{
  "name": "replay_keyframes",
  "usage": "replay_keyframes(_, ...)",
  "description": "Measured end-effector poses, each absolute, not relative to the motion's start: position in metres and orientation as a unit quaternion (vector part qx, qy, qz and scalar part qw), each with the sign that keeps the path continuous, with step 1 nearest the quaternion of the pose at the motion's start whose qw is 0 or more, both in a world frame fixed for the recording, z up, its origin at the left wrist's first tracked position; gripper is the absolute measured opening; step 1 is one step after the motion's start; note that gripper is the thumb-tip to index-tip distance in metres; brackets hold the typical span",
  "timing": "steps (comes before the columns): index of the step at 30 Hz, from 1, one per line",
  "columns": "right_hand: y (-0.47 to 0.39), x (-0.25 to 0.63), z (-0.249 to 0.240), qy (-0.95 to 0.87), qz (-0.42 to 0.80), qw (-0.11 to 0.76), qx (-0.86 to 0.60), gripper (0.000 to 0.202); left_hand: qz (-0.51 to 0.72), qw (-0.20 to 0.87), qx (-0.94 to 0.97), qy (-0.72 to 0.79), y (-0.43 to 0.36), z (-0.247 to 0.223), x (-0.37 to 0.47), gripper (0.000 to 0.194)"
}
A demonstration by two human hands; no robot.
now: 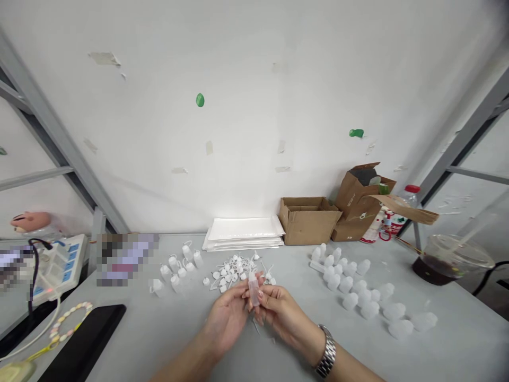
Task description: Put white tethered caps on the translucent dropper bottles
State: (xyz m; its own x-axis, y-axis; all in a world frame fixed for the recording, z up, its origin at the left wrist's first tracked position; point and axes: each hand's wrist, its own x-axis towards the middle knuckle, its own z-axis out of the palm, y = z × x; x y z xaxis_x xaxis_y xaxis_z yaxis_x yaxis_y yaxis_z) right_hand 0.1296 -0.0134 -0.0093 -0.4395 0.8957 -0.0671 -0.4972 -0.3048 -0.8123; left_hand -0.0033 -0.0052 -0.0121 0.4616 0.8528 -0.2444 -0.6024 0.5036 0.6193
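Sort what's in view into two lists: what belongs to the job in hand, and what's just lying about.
Likely part of the job:
- bottle in the hands
- loose caps
- left-side bottles
- right-side bottles

Probably just lying about:
- drink
- paper bag
- bracelet
- power strip
- pink toy
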Motion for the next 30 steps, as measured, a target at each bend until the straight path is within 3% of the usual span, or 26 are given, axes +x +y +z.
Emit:
replay_keyframes(16,-0.012,0.127,-0.015,-0.429,0.705,0.458,-0.332,0.028,0.449,0.803,0.26,0.292,-0.006,-0.008,-0.005,0.039)
replay_keyframes(26,-0.011,0.129,-0.015,-0.394,0.755,0.449,-0.271,0.029,0.443,0.798,0.268,0.309,-0.003,-0.009,-0.002,0.035)
replay_keyframes(28,-0.008,0.133,-0.012,-0.39,0.753,0.459,-0.264,0.027,0.451,0.757,0.34,0.328,0.001,-0.006,-0.006,0.035)
replay_keyframes(30,-0.005,0.141,-0.009,-0.389,0.736,0.485,-0.266,0.025,0.471,0.644,0.447,0.403,0.005,-0.005,-0.014,0.033)
